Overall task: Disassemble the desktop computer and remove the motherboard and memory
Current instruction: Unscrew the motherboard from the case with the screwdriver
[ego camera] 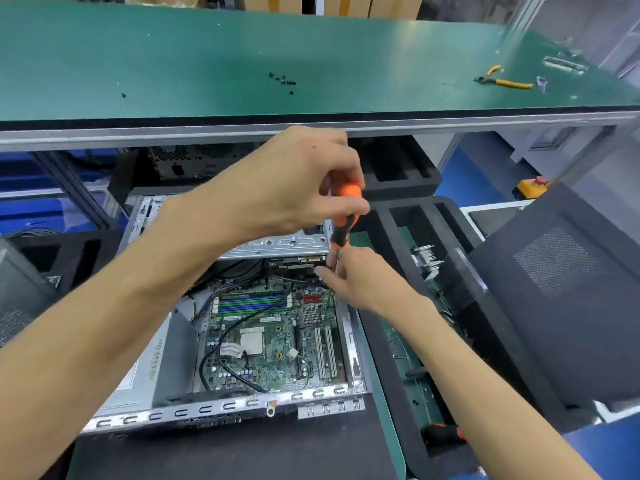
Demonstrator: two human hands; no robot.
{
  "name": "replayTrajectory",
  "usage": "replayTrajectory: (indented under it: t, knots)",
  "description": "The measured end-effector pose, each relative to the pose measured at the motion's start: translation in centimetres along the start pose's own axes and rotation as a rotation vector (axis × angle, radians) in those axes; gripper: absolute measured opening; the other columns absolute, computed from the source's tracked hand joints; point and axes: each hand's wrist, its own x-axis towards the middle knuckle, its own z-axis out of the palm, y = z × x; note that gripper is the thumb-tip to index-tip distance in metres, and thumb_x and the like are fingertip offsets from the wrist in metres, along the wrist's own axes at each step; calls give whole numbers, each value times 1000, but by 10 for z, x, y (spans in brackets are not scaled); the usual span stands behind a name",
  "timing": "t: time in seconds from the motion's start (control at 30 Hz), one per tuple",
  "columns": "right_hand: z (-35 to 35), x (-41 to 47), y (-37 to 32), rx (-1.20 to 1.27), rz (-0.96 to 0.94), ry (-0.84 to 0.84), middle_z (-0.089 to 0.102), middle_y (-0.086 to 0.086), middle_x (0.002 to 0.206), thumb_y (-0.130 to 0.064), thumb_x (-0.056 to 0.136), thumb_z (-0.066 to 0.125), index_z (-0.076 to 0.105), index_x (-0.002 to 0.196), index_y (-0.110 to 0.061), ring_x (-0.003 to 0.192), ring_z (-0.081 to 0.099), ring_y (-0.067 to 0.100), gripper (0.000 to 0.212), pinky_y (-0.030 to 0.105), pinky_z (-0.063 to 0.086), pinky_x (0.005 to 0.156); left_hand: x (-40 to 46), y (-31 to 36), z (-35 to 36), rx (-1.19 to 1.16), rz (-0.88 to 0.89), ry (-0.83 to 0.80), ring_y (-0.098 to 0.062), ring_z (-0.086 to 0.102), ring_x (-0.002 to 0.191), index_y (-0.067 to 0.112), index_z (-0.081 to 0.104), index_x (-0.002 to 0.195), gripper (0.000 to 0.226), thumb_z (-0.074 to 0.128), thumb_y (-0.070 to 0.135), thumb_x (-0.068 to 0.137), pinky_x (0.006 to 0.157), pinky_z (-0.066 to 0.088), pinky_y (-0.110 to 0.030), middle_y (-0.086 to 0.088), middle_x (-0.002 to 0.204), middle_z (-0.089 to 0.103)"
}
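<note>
The open desktop computer case [221,407] is lying below the green tabletop [207,64], its motherboard [270,341] still sitting inside, while the left hand [298,174] is gripping the orange screwdriver [344,216] and the right hand [356,275] is pinching its shaft

The left hand [294,178] gripped the orange-and-black screwdriver [343,216] by its handle, shaft pointing down. The right hand [356,275] pinched the shaft near the tip, above the motherboard [270,337] inside the open computer case [221,407]. Yellow-handled pliers [502,79] lay on the green bench [173,64].
</note>
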Motion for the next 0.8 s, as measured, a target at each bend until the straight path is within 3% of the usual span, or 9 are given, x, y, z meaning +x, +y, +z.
replayTrajectory:
  t: [0.1,0.17,0.23,0.3,0.37,0.47,0.57,0.7,0.8]
  knots:
    - [-1,-2,-3,-113,27,162,46,1,58,-48,99,50,39,62,-18,64,55,32,49,36,38,54,7,9,11,330,-141,-4,-27,49,65,18,43,81,47,53,63,90,60,40,-37,7,62,44]
    - [0,0,-5,-248,30,154,38,1,58,-43,102,44,44,65,-13,63,53,35,48,34,33,56,8,12,16,480,-136,63,-27,47,66,21,38,84,48,41,68,92,58,36,-35,6,66,42]
    - [0,3,-5,-272,24,96,37,1,61,-39,104,40,46,69,-12,63,47,32,44,34,34,59,5,12,14,402,-16,60,-19,52,73,23,51,98,38,46,60,94,59,40,-34,6,91,49]
    - [-1,5,-5,-253,27,31,39,1,65,-36,104,39,36,65,-15,65,45,30,44,35,35,61,2,10,4,163,98,-57,-4,54,77,23,62,109,21,59,36,93,66,45,-32,4,112,52]
    - [-2,5,-4,-221,26,-13,37,-1,64,-37,103,39,28,65,-20,64,43,31,43,35,34,62,-1,8,-4,11,105,-140,-1,52,71,18,70,104,16,64,18,88,69,44,-27,3,105,55]
    - [-3,3,-6,-240,5,54,36,-3,58,-45,99,44,35,61,-17,59,42,31,48,34,32,58,1,9,1,153,-15,-125,-14,49,68,18,63,89,22,64,39,90,67,43,-34,6,84,50]
    - [-2,5,-11,-287,9,176,31,-2,55,-43,100,44,45,64,-14,57,39,29,47,33,29,56,2,10,13,495,-124,-34,-26,48,67,24,41,87,39,41,63,93,59,31,-34,7,75,47]
    - [-5,7,-7,-234,7,81,36,-2,59,-33,102,43,31,63,-18,60,44,32,43,34,33,58,0,7,18,322,-9,-37,-23,55,66,27,58,106,28,48,50,96,60,42,-36,2,109,51]
    - [-11,7,-6,-230,4,60,41,-2,63,-38,101,43,27,66,-22,63,52,32,41,35,36,58,-1,6,16,225,31,-75,-24,58,72,24,63,102,14,56,34,96,65,50,-41,2,112,50]
